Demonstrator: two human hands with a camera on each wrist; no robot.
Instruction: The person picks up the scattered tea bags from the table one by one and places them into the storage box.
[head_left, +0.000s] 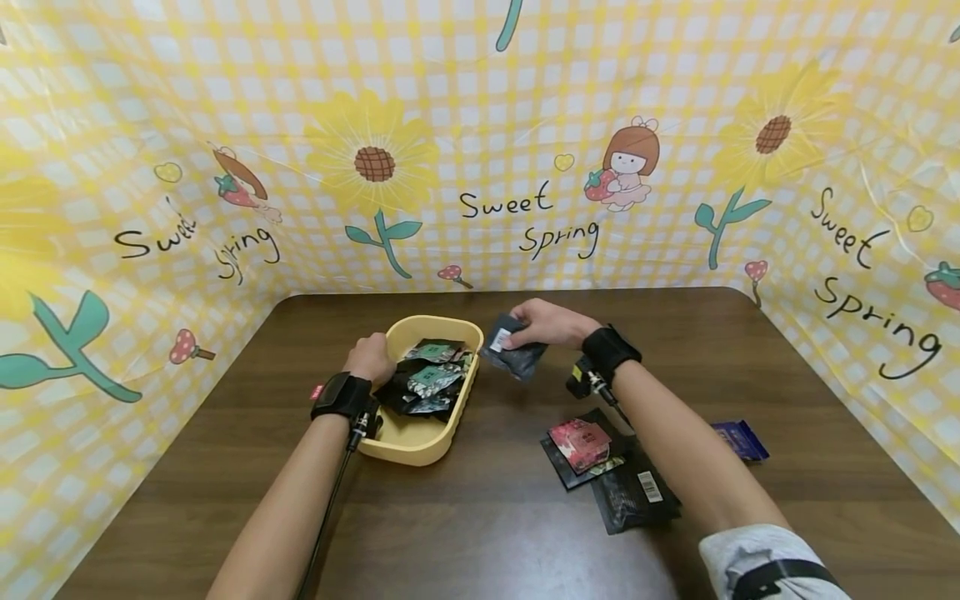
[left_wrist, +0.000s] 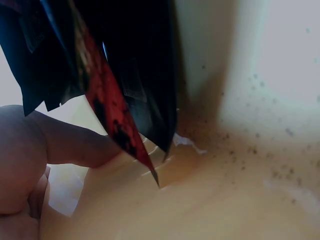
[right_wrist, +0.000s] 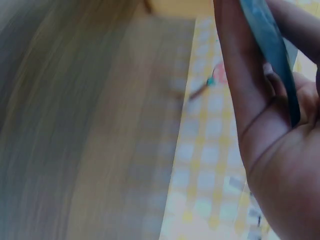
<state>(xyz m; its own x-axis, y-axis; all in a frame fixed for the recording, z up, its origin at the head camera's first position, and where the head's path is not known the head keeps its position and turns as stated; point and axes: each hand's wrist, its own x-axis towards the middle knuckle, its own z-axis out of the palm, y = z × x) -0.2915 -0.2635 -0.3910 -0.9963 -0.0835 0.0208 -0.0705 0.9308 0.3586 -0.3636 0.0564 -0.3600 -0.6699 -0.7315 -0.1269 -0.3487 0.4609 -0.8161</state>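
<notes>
My left hand [head_left: 371,359] grips the left wall of a yellow plastic bin [head_left: 420,454], with part of the hand reaching over the rim. Inside the bin lies a pile of black sachets with green printed fronts [head_left: 435,379]. Close up in the left wrist view, black sachets [left_wrist: 150,100] stand on edge beside a finger, one showing a red face. To the right of the bin, my right hand [head_left: 551,323] pinches a small dark sachet [head_left: 517,354] with a white label between thumb and fingers, above the table.
Several black sachets [head_left: 637,492], one with a red printed front [head_left: 580,443], lie at the right front, below my right forearm. Beyond that forearm is a purple-blue packet [head_left: 741,440]. The brown table [head_left: 480,533] is bordered by a yellow checked cloth [head_left: 480,125].
</notes>
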